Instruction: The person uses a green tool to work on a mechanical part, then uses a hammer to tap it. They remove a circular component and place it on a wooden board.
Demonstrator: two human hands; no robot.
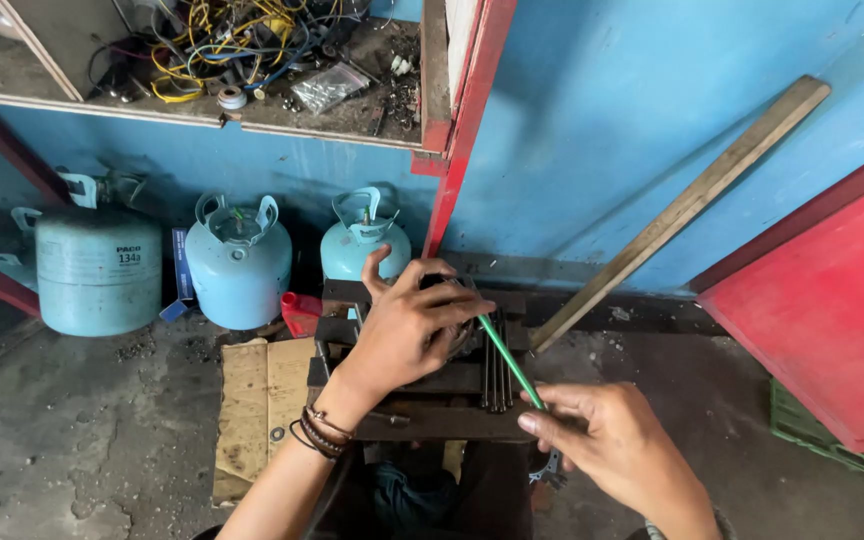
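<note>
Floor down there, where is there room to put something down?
Bare concrete floor lies left of the wooden board, in front of the pale blue gas cylinders. More bare floor lies right of the right hand, before the red panel. It is crowded at the dark metal stand, under the left hand and green rod.

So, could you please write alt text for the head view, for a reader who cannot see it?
The left hand presses a round metal part on a dark workbench while the right hand pokes a thin green rod at it. Three pale blue gas cylinders stand against a blue wall.
</note>
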